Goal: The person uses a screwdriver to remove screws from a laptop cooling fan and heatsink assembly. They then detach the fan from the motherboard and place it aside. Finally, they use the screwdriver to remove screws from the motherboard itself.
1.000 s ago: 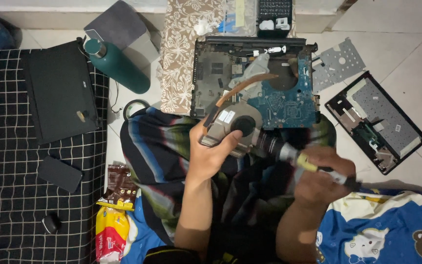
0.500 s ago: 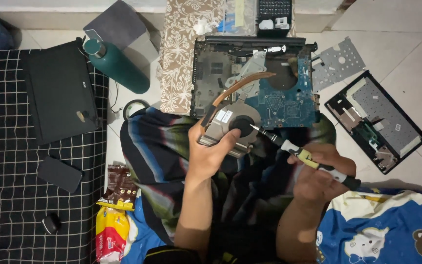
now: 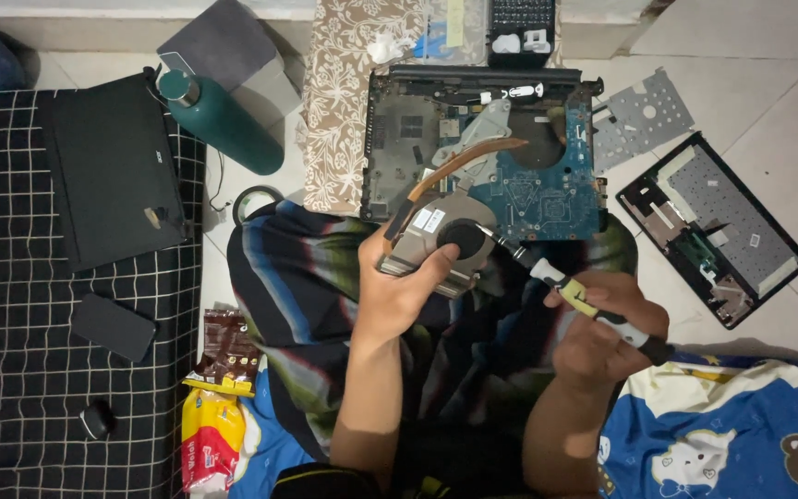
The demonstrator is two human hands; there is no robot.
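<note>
My left hand (image 3: 405, 288) grips a metal laptop cooling fan (image 3: 443, 239) with a copper heat pipe (image 3: 464, 160) curving up from it, held above my lap. My right hand (image 3: 604, 328) holds a screwdriver (image 3: 573, 294) with a yellow and black handle, its tip touching the fan's right edge. Just beyond the fan lies an opened laptop base (image 3: 482, 148) with a blue circuit board (image 3: 547, 189) exposed.
A keyboard panel (image 3: 718, 226) and a grey metal plate (image 3: 644, 118) lie on the tile floor at right. A green bottle (image 3: 219, 120), a closed black laptop (image 3: 113, 166), a phone (image 3: 113, 325) and snack packets (image 3: 214, 416) sit at left. A patterned cloth (image 3: 339, 102) lies beside the base.
The fan and my left hand have shifted slightly up and right. The screwdriver has swung so its tip sits against the fan's right edge.
</note>
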